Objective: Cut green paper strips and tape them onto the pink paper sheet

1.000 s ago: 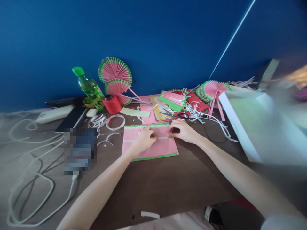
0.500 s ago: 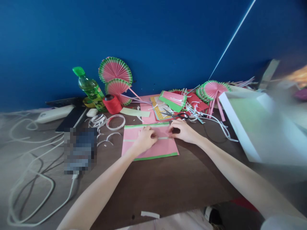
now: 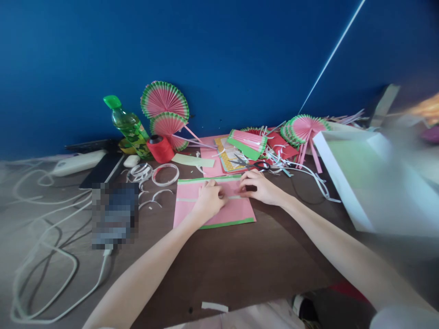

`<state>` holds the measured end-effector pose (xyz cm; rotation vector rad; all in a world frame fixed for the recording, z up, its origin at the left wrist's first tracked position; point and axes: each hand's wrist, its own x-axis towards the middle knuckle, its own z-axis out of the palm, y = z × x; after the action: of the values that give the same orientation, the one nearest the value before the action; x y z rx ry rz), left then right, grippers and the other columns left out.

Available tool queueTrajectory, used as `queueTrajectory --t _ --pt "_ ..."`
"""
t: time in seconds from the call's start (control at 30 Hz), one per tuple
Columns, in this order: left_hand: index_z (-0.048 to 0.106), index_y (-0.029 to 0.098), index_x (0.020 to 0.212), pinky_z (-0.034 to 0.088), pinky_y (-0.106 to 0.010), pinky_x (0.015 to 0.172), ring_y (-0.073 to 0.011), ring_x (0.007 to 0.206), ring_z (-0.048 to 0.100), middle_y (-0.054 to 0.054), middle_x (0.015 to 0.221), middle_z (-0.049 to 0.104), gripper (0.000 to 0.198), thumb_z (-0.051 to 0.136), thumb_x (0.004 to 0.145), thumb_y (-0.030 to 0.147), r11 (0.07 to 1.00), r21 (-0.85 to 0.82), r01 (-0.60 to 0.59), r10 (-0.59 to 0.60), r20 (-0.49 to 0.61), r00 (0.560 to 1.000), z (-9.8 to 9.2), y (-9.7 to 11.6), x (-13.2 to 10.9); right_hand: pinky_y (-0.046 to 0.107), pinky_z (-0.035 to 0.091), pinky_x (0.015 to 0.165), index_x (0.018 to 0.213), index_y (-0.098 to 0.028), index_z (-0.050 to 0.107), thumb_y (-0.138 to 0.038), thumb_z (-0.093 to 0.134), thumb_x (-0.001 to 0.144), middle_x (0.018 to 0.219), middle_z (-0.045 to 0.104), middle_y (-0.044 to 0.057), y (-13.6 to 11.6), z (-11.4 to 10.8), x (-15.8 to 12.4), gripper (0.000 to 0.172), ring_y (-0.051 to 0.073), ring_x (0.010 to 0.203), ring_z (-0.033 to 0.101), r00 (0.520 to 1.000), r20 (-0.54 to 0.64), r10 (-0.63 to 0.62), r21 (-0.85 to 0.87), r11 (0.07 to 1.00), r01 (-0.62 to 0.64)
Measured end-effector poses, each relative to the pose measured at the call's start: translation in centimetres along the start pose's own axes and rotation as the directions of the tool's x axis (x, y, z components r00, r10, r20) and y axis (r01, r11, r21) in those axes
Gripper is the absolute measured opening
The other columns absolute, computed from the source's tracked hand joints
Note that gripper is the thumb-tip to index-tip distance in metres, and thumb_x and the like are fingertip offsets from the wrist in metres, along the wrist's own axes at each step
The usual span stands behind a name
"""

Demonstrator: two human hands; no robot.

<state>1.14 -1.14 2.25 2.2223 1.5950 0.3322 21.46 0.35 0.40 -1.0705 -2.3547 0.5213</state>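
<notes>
A pink paper sheet (image 3: 192, 211) with green bands along its far and near edges lies flat on the table. A pale tape strip (image 3: 187, 200) runs across its middle, and another light band lies along the far green edge. My left hand (image 3: 210, 200) rests on the sheet over the middle strip, its fingers curled and closed; what is under the fingertips is hidden. At the sheet's right side, my right hand (image 3: 257, 186) has thumb and fingers pinched together at the right end of the strip. Scissors (image 3: 252, 163) lie open just beyond the sheet.
Tape rolls (image 3: 165, 174), a red thread spool (image 3: 160, 149) and a green bottle (image 3: 128, 125) stand at the left. Pleated paper fans (image 3: 164, 100) lean on the blue wall. A phone (image 3: 116, 214) with a cable lies left; a white box (image 3: 360, 183) stands right.
My left hand has slid slightly right along the strip. My right hand has shifted slightly left, so the two hands are a little closer together.
</notes>
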Motion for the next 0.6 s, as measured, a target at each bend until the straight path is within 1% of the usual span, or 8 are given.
queueTrajectory --t 0.17,0.33,0.5,0.6 --pt "0.061 0.015 0.067 0.04 -0.035 0.074 -0.0222 0.087 0.05 -0.008 0.088 0.055 0.012 0.053 0.074 0.02 1.0 0.006 -0.005 0.005 -0.002 1.0 0.0 -0.05 -0.12 0.038 0.033 0.09 0.084 -0.024 0.07 -0.037 0.06 0.077 0.092 0.057 0.005 0.06 0.04 0.0 0.018 0.02 0.092 0.044 1.0 0.018 -0.015 0.013 1.0 0.015" --pt "0.062 0.016 0.069 0.04 -0.034 0.075 -0.0213 0.088 0.05 -0.007 0.089 0.054 0.014 0.051 0.076 0.02 0.999 0.028 -0.018 0.018 0.0 1.0 -0.02 -0.17 -0.13 0.038 0.032 0.09 0.086 -0.028 0.071 -0.039 0.059 0.077 0.092 0.059 0.005 0.15 0.03 -0.05 0.019 0.02 0.094 0.044 0.999 0.037 -0.024 0.036 0.999 0.022" --pt "0.061 0.016 0.069 0.04 -0.034 0.076 -0.0214 0.089 0.049 -0.007 0.089 0.054 0.014 0.05 0.077 0.019 0.999 0.026 -0.027 0.027 0.001 1.0 0.11 -0.34 -0.07 0.038 0.031 0.09 0.088 -0.027 0.071 -0.04 0.059 0.076 0.094 0.061 0.005 0.09 -0.05 -0.02 0.021 0.02 0.094 0.044 0.999 0.051 -0.018 0.041 0.999 0.016" --pt "0.061 0.016 0.069 0.041 -0.034 0.078 -0.021 0.089 0.049 -0.007 0.09 0.053 0.014 0.05 0.077 0.019 0.999 0.009 -0.032 0.032 -0.018 0.999 0.28 -0.51 -0.13 0.037 0.031 0.09 0.086 -0.026 0.072 -0.04 0.059 0.076 0.093 0.061 0.004 0.0 -0.11 -0.05 0.021 0.019 0.093 0.044 0.998 0.059 -0.025 0.049 0.999 0.022"
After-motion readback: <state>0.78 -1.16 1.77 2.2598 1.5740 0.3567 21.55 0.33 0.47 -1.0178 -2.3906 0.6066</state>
